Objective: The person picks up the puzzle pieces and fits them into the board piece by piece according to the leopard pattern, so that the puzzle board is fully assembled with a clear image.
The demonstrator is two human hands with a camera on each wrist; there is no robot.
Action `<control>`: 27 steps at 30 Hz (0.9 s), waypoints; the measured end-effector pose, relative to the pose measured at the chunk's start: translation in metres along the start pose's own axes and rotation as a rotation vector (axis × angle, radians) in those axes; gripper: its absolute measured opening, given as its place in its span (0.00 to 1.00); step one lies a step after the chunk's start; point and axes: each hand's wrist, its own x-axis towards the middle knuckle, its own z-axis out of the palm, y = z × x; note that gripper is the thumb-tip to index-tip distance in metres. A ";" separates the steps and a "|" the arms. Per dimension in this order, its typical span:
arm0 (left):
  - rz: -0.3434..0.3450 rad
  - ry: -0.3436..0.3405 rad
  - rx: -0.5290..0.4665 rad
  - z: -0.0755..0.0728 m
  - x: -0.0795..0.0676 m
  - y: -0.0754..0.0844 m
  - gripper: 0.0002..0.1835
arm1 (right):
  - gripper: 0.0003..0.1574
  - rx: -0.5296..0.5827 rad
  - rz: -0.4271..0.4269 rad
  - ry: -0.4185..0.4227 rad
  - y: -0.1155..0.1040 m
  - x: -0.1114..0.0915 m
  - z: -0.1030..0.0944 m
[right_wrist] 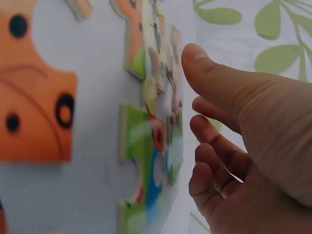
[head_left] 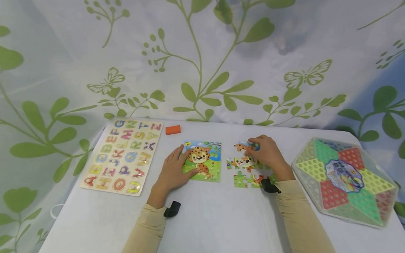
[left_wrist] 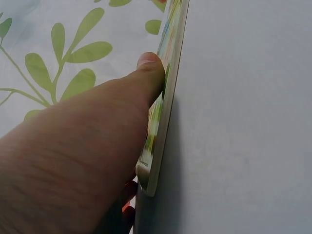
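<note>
My left hand (head_left: 175, 169) lies at the left side of a square leopard picture puzzle board (head_left: 211, 173), its fingers extended and spread. In the left wrist view the thumb (left_wrist: 150, 68) rests on the board's printed face near the edge. My right hand (head_left: 266, 153) is over the loose leopard jigsaw pieces (head_left: 241, 180) to the right of the board. Seen from the right wrist, the hand (right_wrist: 248, 122) has its thumb and loosely bent fingers apart, with nothing between them. Part of the pieces is hidden under this hand.
An alphabet peg board (head_left: 121, 157) lies at the left, and a small orange block (head_left: 173, 130) sits behind the leopard board. A hexagonal Chinese checkers board (head_left: 346, 180) lies at the right. A leaf-patterned curtain (head_left: 204, 67) hangs behind the white table (head_left: 219, 224).
</note>
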 end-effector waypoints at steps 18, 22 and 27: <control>0.043 0.005 0.028 0.003 0.002 0.001 0.48 | 0.20 0.015 0.033 0.068 -0.018 0.008 0.010; 0.052 0.013 0.016 0.002 0.002 0.004 0.48 | 0.14 0.067 0.030 0.086 -0.026 0.009 0.010; 0.054 0.014 0.007 0.002 0.000 0.009 0.47 | 0.13 0.162 0.018 0.093 -0.043 0.017 0.015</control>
